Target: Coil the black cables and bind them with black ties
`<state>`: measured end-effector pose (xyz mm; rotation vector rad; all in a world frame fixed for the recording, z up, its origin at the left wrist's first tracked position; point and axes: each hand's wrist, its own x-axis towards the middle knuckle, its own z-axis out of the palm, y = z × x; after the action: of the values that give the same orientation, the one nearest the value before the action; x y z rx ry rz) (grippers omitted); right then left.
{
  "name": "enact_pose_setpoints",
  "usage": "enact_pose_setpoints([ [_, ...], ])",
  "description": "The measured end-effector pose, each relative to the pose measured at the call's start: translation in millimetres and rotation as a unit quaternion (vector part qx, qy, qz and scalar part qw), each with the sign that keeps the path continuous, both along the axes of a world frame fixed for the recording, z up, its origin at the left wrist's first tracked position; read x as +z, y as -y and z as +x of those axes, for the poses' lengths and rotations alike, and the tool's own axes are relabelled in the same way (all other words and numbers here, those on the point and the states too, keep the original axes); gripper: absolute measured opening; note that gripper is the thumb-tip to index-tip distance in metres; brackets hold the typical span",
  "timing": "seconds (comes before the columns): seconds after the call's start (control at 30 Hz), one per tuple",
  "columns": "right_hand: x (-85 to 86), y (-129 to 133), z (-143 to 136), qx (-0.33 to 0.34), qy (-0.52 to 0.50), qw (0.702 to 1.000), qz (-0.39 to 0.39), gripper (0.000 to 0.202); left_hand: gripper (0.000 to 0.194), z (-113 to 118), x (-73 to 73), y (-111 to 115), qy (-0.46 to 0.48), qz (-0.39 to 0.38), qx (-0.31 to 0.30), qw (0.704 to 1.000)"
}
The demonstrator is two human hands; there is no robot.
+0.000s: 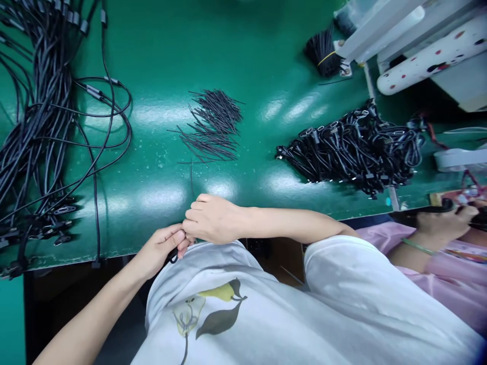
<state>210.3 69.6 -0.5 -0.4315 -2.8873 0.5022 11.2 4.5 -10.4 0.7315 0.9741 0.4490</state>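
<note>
Black cable [172, 254], looped, mostly hidden by hands [160, 249]

Black cable loop [173, 255] in left hand [163, 248]

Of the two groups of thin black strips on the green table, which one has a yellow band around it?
The upper-right bundle: a yellow band crosses it. The loose pile in the middle shows none.
</note>
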Motion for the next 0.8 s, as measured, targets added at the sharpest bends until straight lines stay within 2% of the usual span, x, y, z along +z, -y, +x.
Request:
enact_pose_setpoints([
  [0.07,2.3,-11.7,8.4,-0.015,-0.037,0.999,-0.037,0.035,0.039,1.2,-0.2,5.3,-0.018,-0.013,0.06,0.998],
  [0.1,2.2,-21.3,15.6,-0.048,-0.063,0.996,-0.048,0.037,0.038,0.8,0.6,6.2,-0.024,-0.014,0.094,0.995],
  [0.17,-3.1,-46.0,34.0,-0.183,-0.1,0.978,-0.032,0.036,0.034,-1.3,4.2,3.9,-0.027,-0.008,0.167,0.986],
  [0.23,-15.6,-72.4,52.8,-0.339,-0.081,0.937,0.022,0.03,0.031,-2.5,8.8,-2.3,-0.019,0.001,0.235,0.972],
  [0.3,-31.4,-93.9,66.3,-0.41,-0.015,0.909,0.071,0.025,0.031,-0.5,11.7,-9.3,-0.004,0.001,0.279,0.96],
  [0.37,-43.9,-106.6,72.6,-0.405,0.04,0.908,0.099,0.024,0.031,4.7,11.6,-14.6,0.011,-0.004,0.3,0.954],
  [0.43,-48.1,-110.8,73.5,-0.4,0.049,0.907,0.122,0.025,0.031,11.1,9.4,-17.6,0.021,-0.008,0.314,0.949],
  [0.53,-38.7,-104.8,69.0,-0.445,0.001,0.886,0.131,0.028,0.033,19.0,7.8,-19.1,0.043,-0.008,0.33,0.943],
  [0.6,-27.8,-92.1,60.1,-0.475,-0.057,0.873,0.099,0.028,0.033,23.5,10.1,-19.4,0.064,-0.002,0.329,0.942],
  [0.67,-19.2,-70.7,43.0,-0.474,-0.133,0.87,0.013,0.024,0.035,28.3,13.5,-19.7,0.084,0.009,0.319,0.944],
  [0.7,-16.8,-57.3,31.4,-0.455,-0.167,0.873,-0.055,0.022,0.036,30.8,14.9,-20.0,0.091,0.014,0.312,0.946],
  [0.8,-17.8,-15.6,-6.2,-0.36,-0.231,0.865,-0.263,0.017,0.037,35.4,13.9,-20.9,0.065,0.054,0.301,0.95],
])
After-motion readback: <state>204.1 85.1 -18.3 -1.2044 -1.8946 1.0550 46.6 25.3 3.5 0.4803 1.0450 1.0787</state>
